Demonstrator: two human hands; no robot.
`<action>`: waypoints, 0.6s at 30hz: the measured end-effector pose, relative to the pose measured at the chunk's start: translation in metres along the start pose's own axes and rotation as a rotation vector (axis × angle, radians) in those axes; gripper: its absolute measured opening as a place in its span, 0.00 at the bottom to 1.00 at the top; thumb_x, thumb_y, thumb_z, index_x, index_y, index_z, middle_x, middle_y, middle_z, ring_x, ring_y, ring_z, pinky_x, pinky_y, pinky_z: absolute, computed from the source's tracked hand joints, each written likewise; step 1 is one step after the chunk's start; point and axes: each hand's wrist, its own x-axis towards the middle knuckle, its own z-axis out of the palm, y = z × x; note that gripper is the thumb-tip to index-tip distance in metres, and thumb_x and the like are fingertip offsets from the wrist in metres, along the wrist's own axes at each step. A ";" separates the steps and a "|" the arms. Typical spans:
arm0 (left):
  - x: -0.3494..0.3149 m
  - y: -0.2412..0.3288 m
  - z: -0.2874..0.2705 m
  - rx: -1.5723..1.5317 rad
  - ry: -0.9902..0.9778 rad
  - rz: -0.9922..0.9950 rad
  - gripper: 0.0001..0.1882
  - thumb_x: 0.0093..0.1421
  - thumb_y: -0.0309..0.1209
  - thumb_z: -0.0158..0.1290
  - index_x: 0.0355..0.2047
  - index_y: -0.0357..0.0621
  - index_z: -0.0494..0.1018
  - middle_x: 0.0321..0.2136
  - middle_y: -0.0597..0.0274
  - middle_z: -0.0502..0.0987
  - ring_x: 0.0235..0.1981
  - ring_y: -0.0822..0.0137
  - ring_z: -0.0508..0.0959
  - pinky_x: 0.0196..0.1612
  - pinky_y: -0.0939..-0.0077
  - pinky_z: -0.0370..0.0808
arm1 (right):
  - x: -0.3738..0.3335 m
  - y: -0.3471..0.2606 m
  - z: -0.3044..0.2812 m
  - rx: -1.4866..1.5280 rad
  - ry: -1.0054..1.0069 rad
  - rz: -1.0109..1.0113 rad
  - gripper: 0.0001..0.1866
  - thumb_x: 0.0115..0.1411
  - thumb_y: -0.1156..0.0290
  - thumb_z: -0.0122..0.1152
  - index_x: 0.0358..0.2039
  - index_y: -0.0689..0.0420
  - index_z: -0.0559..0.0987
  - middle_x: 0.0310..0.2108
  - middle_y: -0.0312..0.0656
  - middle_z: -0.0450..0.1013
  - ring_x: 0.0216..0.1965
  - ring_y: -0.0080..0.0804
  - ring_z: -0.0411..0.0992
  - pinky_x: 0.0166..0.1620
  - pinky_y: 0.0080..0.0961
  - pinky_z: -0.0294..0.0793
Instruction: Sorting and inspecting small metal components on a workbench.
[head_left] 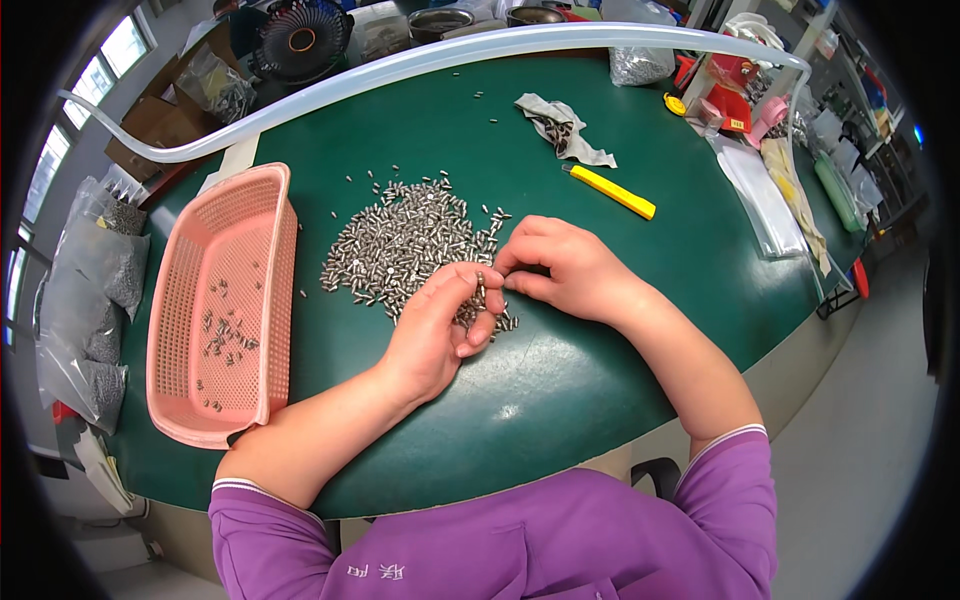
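Note:
A pile of small silvery cylindrical metal parts [395,245] lies on the green tabletop [560,400], just beyond my hands. My left hand [435,320] is curled at the pile's near right edge, with several of these metal parts in its fingers. Close against its fingertips, my right hand [570,265] is closed in a pinch; whatever it grips, if anything, is too small to make out. On the left stands a pink perforated plastic basket [277,300], with some of the same metal parts scattered on its bottom. My left forearm passes by its near corner.
A yellow utility knife [612,192] and a crumpled white cloth [595,152] with dark bits lie beyond my right hand. A pale tube [430,60] borders the far edge. Filled plastic bags [85,275] sit at left; flat clear bags [760,195] lie at right.

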 end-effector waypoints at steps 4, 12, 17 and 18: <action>-0.001 0.001 -0.001 -0.012 0.006 0.004 0.13 0.64 0.36 0.38 0.39 0.41 0.68 0.29 0.60 0.68 0.19 0.75 0.63 0.17 0.87 0.57 | -0.002 -0.002 0.001 -0.118 -0.029 -0.055 0.07 0.47 0.71 0.61 0.30 0.52 0.77 0.32 0.37 0.70 0.38 0.35 0.70 0.40 0.31 0.71; 0.000 0.000 -0.001 0.000 0.010 0.007 0.13 0.65 0.37 0.37 0.39 0.40 0.67 0.29 0.60 0.67 0.19 0.75 0.63 0.18 0.86 0.57 | -0.003 -0.003 0.003 -0.189 -0.050 -0.110 0.06 0.48 0.69 0.60 0.30 0.51 0.77 0.32 0.37 0.69 0.39 0.36 0.68 0.40 0.33 0.70; 0.001 0.000 0.001 0.015 0.031 -0.001 0.10 0.65 0.35 0.39 0.38 0.42 0.65 0.29 0.60 0.67 0.18 0.75 0.62 0.17 0.86 0.55 | -0.002 -0.002 0.005 -0.179 -0.004 -0.129 0.05 0.51 0.70 0.59 0.29 0.53 0.74 0.32 0.38 0.69 0.39 0.38 0.68 0.41 0.34 0.70; 0.001 0.000 0.000 0.015 0.033 0.001 0.10 0.65 0.35 0.39 0.38 0.42 0.65 0.29 0.60 0.67 0.18 0.75 0.62 0.17 0.86 0.55 | -0.001 -0.004 0.002 -0.163 0.011 -0.105 0.05 0.51 0.70 0.59 0.29 0.54 0.74 0.32 0.38 0.69 0.38 0.38 0.68 0.40 0.34 0.70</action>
